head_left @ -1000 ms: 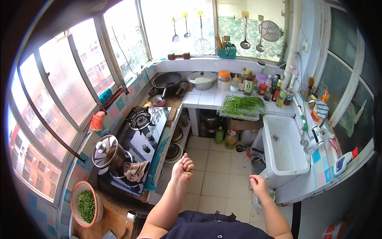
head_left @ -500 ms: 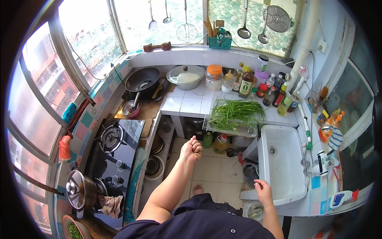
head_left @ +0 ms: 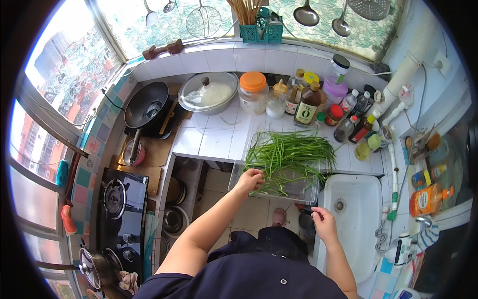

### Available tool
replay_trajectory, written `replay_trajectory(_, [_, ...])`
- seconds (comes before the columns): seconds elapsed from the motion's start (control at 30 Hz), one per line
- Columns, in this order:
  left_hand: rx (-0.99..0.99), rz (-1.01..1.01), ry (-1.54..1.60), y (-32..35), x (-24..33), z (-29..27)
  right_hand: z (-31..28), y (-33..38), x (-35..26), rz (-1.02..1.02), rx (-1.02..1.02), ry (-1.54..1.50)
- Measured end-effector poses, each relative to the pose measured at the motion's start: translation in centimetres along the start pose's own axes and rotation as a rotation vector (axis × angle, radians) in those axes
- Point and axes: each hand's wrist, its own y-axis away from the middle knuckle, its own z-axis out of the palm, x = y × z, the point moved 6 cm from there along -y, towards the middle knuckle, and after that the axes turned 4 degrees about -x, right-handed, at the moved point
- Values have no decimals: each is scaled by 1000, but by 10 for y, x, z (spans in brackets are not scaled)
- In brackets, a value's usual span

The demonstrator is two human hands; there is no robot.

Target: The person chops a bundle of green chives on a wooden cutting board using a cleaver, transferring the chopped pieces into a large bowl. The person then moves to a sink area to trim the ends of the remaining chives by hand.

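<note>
The left hand [head_left: 251,180] is half curled, its fingers bent in toward the palm, beside the loose heap of long, thin green stalks [head_left: 291,155]. The right hand [head_left: 324,223] has a narrow, bent-finger pose over the near side of the white rectangular ceramic sink [head_left: 354,244], well apart from the heap. From this high, bent view I cannot tell whether either hand holds anything, or whether the left one touches the stalks.

The stalks lie across a shallow clear plastic tray [head_left: 304,188], which sits at the front edge of the white-tiled counter [head_left: 214,141], with the sink just to its right. Behind the tray stand a clear jar with a wide orange lid [head_left: 252,93], a brown glass bottle with a pale label [head_left: 307,105] and other bottles.

Farther left are a round metal pot with a glass lid [head_left: 208,94] and a black long-handled wok [head_left: 147,105]. The black glass-topped gas stove [head_left: 134,209] runs along the left side, and a teal plastic basket of utensils [head_left: 261,34] stands on the back ledge.
</note>
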Motion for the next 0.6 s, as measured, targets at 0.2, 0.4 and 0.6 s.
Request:
replay_trajectory(0.2, [253, 131, -668, -24, 1, -27, 23, -156, -35, -260, -224, 249])
replay_trajectory(0.4, [397, 144, -821, -6, 4, -27, 73, -241, -44, -614, -336, 462])
replay_trajectory(0.6, [393, 202, -1007, -21, 8, -27, 113, -256, -60, -1022, -461, 688])
